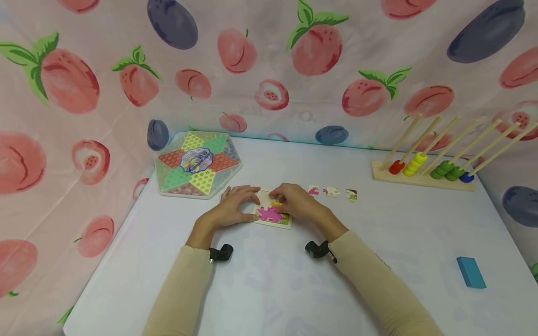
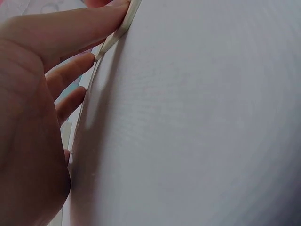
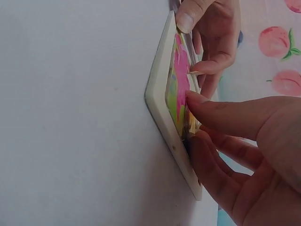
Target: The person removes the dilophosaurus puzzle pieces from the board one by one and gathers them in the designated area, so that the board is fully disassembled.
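Observation:
A small wooden jigsaw tray [image 1: 263, 197] lies on the white table, with a pink figure [image 1: 271, 214] filling its near part and bare wood showing at its far left. My left hand [image 1: 235, 205] grips the tray's left side, thumb at the near corner and fingers at the far edge. Over the tray's right half is my right hand [image 1: 296, 199], thumb and fingertips pinching a jigsaw piece [image 3: 191, 120] low over the picture. That piece is mostly hidden by the fingers. Three loose pieces lie right of the tray: a pink one [image 1: 313, 191], a pale one [image 1: 332, 192] and a green-brown one [image 1: 351, 194].
A hexagonal star-pattern game board [image 1: 219, 162] lies at the back left. Toward the back right stands a wooden bead rack [image 1: 420, 179] with tall slanting rods and coloured beads. A blue block [image 1: 471, 272] rests at the right. Fruit-print cloth [image 1: 269, 121] hangs behind the table.

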Demonstrator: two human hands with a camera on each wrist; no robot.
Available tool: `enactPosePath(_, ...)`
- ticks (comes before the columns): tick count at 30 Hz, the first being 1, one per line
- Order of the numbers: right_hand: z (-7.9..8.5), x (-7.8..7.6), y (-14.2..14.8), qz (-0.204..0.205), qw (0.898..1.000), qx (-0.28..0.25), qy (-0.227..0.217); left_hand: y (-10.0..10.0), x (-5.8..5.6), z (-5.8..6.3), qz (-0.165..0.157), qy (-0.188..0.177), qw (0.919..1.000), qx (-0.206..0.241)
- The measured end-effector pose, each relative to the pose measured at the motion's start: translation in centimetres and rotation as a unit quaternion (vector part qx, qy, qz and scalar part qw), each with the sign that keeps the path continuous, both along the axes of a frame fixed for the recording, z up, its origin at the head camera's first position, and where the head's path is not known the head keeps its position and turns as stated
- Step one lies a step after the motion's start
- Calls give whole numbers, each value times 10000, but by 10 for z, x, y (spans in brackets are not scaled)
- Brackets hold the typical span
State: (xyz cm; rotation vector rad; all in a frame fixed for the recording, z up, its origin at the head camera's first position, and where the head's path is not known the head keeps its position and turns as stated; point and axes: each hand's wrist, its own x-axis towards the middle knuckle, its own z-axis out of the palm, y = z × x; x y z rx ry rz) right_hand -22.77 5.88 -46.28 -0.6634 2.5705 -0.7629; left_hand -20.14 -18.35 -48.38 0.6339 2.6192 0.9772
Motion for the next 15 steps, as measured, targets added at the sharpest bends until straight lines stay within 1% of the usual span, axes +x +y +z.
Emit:
enactPosePath(9,-2,2,-4,-195,9996,189,62,-1,0,-2,16,32,10000,-65)
enactPosePath(15,-5,3,-5,-302,9994,141,57,-2,-1,-4,20,19,10000,-70)
